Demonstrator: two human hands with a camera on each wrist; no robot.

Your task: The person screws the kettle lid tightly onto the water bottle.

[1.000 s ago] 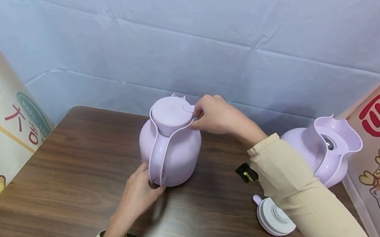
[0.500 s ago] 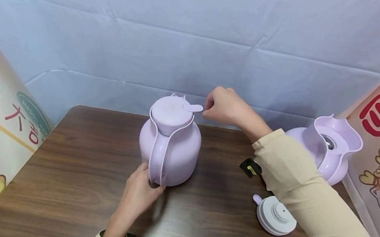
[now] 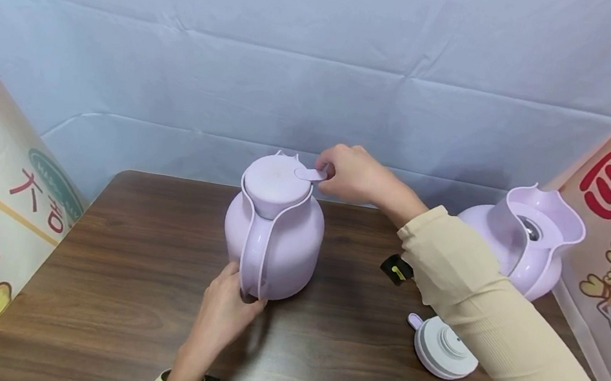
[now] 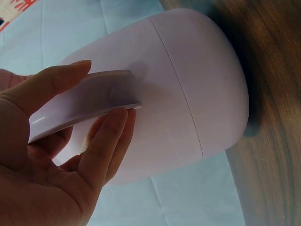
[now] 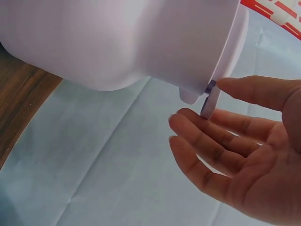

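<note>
A lilac thermos jug [image 3: 294, 247] stands upright on the table, its round lid [image 3: 274, 179] seated in the collar. From the lid a small tab [image 3: 308, 174] sticks out to the right. My left hand [image 3: 227, 310] holds the jug's handle [image 3: 256, 249] low down; in the left wrist view the thumb lies on one edge and the fingers on the other. My right hand [image 3: 357, 175] is at the tab. The right wrist view shows the thumb [image 5: 254, 92] on the lid side and curled fingers at the tab's end [image 5: 210, 106].
A second lilac jug [image 3: 484, 232] without its lid stands at the right, partly behind my right sleeve. In front of it a lid [image 3: 441, 353] lies with its white underside up. A black tag with a yellow mark [image 3: 394, 269] lies near the sleeve. Fabric hangs around the table.
My right hand let go of the tab, drew back up and right, and has returned to it. The left hand and the jug have stayed put.
</note>
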